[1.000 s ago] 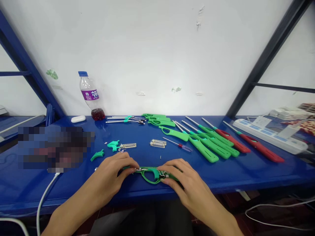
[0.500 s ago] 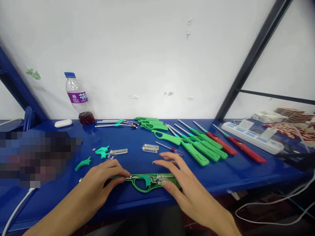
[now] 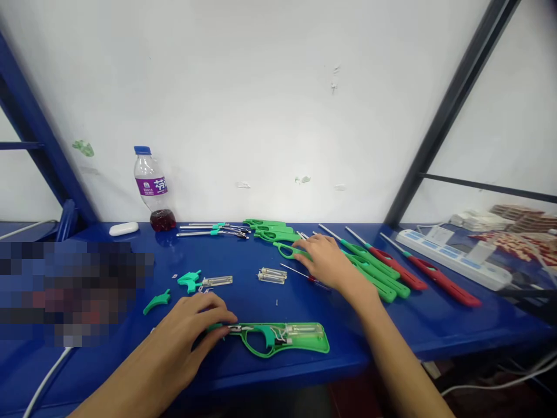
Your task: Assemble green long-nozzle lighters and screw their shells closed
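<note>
A scuffed white wall (image 3: 243, 104) is fronted by a glossy blue tabletop (image 3: 243, 374), on which a long white plastic power strip (image 3: 455, 259) is set at right. Near the front edge, an open green plastic lighter casing (image 3: 322, 343) is pinched at its narrow end by the left hand (image 3: 202, 325), while a flat, looped green plastic shell (image 3: 278, 244) farther back is partly covered by the right hand (image 3: 325, 259), whose grip cannot be told; a tiny metal screw (image 3: 277, 302) is seen between the two.
</note>
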The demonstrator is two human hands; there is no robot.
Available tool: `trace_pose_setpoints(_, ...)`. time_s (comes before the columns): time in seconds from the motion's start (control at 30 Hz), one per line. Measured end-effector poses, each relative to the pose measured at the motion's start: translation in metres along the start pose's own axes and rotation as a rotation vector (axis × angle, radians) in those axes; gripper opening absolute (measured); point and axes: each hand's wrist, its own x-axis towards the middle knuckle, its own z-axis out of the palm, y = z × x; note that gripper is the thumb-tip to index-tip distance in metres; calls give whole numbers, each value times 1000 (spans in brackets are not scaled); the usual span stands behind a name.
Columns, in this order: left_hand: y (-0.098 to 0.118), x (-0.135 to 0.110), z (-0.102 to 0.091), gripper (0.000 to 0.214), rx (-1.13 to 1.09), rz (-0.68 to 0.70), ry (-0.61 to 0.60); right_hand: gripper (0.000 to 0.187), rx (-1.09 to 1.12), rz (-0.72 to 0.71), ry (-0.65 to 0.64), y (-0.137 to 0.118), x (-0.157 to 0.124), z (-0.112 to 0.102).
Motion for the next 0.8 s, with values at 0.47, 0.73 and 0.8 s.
trace_pose_setpoints(0.47, -12, 8, -8, 91, 74, -103, 301, 57, 39, 40, 2, 10, -11, 16)
trace_pose_setpoints(0.73, 15, 0, -18, 59, 68, -163, 30, 56, 115, 86, -33, 19, -13, 20)
trace_pose_setpoints(0.8, 16, 3, -19, 48, 66, -163, 10, 55, 118, 80, -45, 21, -12, 22)
